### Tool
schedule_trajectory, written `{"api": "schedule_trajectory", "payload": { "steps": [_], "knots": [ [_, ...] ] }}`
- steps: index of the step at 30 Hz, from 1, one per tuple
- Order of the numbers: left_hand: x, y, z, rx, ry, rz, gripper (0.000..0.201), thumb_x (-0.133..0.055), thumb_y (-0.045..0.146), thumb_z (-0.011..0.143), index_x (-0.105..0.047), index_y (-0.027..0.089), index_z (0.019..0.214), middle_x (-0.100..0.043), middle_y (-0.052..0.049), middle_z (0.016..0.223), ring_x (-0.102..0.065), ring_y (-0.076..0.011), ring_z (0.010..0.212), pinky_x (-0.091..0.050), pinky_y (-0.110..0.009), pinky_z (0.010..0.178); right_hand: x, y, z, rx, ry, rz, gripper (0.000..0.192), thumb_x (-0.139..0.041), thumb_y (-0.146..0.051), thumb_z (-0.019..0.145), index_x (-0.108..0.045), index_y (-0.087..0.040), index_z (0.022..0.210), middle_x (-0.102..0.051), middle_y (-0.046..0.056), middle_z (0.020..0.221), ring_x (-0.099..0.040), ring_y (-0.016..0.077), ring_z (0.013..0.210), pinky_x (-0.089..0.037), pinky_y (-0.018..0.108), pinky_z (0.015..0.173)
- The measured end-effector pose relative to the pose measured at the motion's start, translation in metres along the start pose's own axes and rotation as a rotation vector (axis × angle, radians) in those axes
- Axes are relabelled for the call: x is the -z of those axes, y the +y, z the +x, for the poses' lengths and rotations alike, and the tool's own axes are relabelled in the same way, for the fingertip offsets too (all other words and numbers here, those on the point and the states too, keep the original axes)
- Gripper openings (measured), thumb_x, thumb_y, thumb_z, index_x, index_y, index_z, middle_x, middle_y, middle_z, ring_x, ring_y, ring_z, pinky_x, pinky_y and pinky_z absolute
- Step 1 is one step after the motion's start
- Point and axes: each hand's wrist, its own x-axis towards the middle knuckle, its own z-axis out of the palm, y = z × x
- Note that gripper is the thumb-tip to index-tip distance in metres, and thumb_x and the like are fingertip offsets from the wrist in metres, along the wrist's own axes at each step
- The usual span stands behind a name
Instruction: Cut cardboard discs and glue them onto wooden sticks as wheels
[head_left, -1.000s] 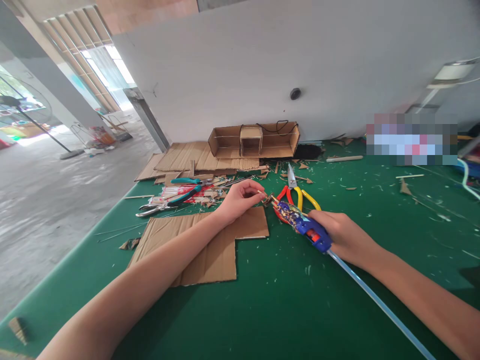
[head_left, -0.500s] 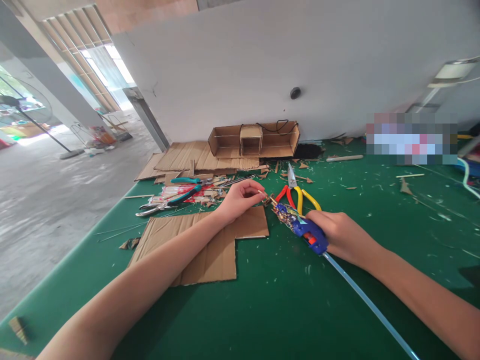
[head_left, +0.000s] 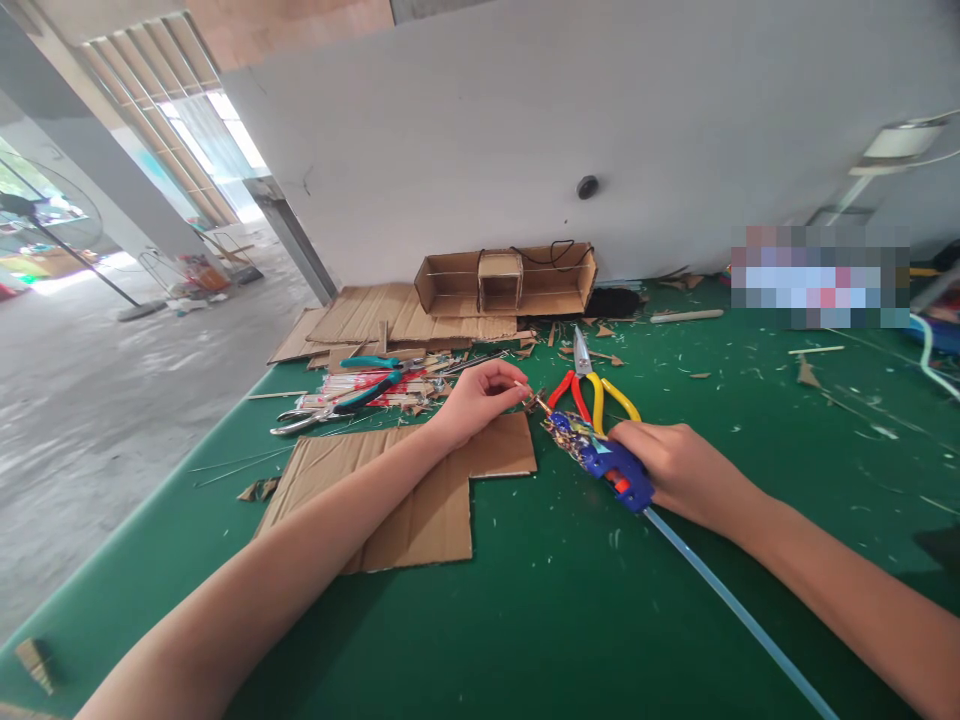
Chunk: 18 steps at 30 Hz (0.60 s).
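My right hand (head_left: 679, 470) grips a blue glue gun (head_left: 596, 452), with a clear glue stick (head_left: 739, 615) trailing from its back toward the lower right. The gun's nozzle points left at a thin wooden stick (head_left: 523, 387) pinched between the fingers of my left hand (head_left: 476, 398). The nozzle tip meets the stick and a small brown scrap just above the corner of a notched cardboard sheet (head_left: 405, 500). Red and yellow handled pliers (head_left: 589, 385) lie right behind the gun.
On the green table (head_left: 562, 620), teal-handled pliers (head_left: 352, 395) and a pile of sticks sit to the left. A cardboard box frame (head_left: 506, 280) and flat cardboard sheets (head_left: 375, 315) stand at the back by the wall. Scraps litter the surface. The table's left edge drops to a concrete floor.
My right hand has pushed the glue gun slightly left and up, bringing its nozzle closer to the stick. My left hand has stayed almost still.
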Motion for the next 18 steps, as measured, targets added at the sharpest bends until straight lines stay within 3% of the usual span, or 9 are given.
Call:
{"api": "schedule_trajectory", "payload": {
  "steps": [18],
  "knots": [
    [0.0000,-0.0037,0.0012,-0.019,0.028,0.018,0.020,-0.069,0.026,0.071,-0.058,0.013,0.082,-0.062,-0.002,0.071,-0.056,-0.0087,0.065,-0.042,-0.022,0.062,0.0007,-0.0017,0.0012,-0.058,0.033,0.075,0.014,-0.042,-0.028,0.087,-0.049,-0.018,0.080,-0.058,0.003,0.065,-0.054,0.0161,0.054,-0.034,0.027,0.047]
  ]
}}
